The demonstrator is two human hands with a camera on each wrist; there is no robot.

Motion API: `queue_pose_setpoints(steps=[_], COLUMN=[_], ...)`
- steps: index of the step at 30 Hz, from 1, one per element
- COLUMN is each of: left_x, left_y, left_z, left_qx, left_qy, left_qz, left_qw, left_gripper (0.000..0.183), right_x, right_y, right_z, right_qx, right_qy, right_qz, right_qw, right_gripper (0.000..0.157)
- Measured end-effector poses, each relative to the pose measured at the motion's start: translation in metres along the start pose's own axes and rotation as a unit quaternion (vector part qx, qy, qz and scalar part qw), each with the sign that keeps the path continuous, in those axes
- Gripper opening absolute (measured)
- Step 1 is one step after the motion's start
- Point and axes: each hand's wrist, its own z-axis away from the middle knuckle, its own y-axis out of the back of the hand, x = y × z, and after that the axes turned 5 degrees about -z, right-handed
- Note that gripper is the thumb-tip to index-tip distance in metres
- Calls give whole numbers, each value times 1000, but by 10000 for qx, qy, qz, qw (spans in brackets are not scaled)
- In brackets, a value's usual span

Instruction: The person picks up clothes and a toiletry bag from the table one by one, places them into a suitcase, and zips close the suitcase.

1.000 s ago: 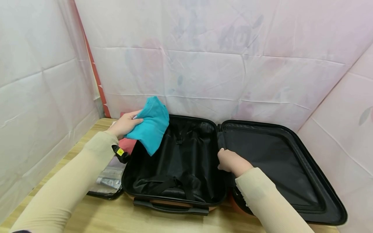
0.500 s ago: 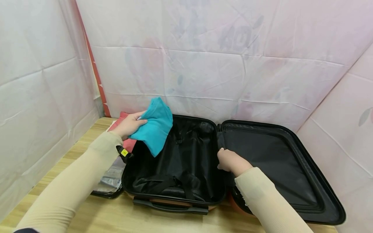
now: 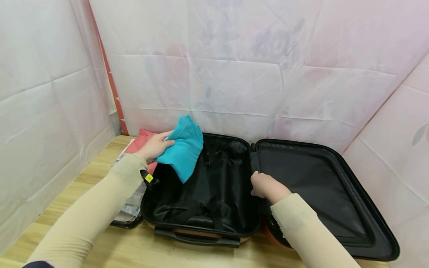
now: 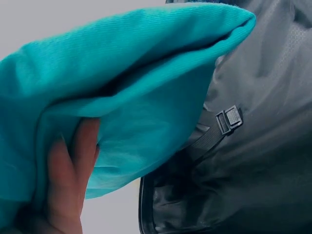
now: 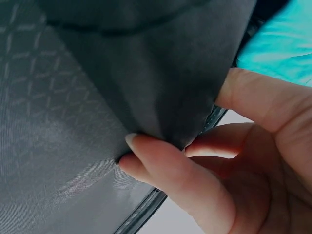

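Observation:
My left hand (image 3: 155,146) holds a folded teal cloth (image 3: 186,149) up over the left rim of an open black-lined suitcase (image 3: 222,178). In the left wrist view, fingers (image 4: 87,151) lie on the teal cloth's folds; the thumb is not clear there. My right hand (image 3: 268,186) is at the hinge between the suitcase's two halves. Up close in the right wrist view, it pinches the dark lining fabric (image 5: 161,73) by the edge. Inside the left half lie a strap and a buckle (image 4: 229,120).
Coral-red folded cloth (image 3: 142,140) and a clear-topped, black-edged pouch (image 3: 132,208) lie left of the suitcase, partly behind my left arm. The suitcase lid (image 3: 301,178) lies opened to the right. Pale curtains (image 3: 234,82) enclose the wooden table (image 3: 110,249) at the back and sides.
My left hand has moved a little to the right and slightly down with the teal cloth, showing more of the coral-red cloth. The right hand has stayed in place.

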Motion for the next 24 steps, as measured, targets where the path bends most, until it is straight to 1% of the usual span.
queue_pose_setpoints(steps=[5, 6, 7, 13, 19, 21, 24], left_x=[-1, -1, -4, -3, -3, -3, -4], left_y=[-5, -6, -7, -12, -20, -22, -26], left_z=[-2, -2, -4, -3, -2, -2, -3], left_qx=[-32, -19, 15, 143, 35, 14, 42], left_qy=[0, 4, -10, -58, -218, -188, -57], left_qz=[-30, -67, -110, -214, -180, -138, -35], left_qw=[10000, 10000, 9999, 9997, 9996, 9997, 10000], left_gripper=[47, 47, 47, 47, 46, 46, 46], right_x=[0, 0, 0, -1, -1, -1, 0], right_y=[0, 0, 0, 1, 1, 1, 0], right_z=[1, 1, 1, 1, 1, 0, -1], right_qx=[38, 35, 34, 27, 15, 8, 30], right_qy=[27, 31, 29, -4, -19, -27, -7], right_qz=[22, 22, 19, 24, 23, 37, 60], right_qw=[10000, 10000, 10000, 10000, 10000, 10000, 10000], right_gripper=[63, 63, 63, 63, 63, 63, 63])
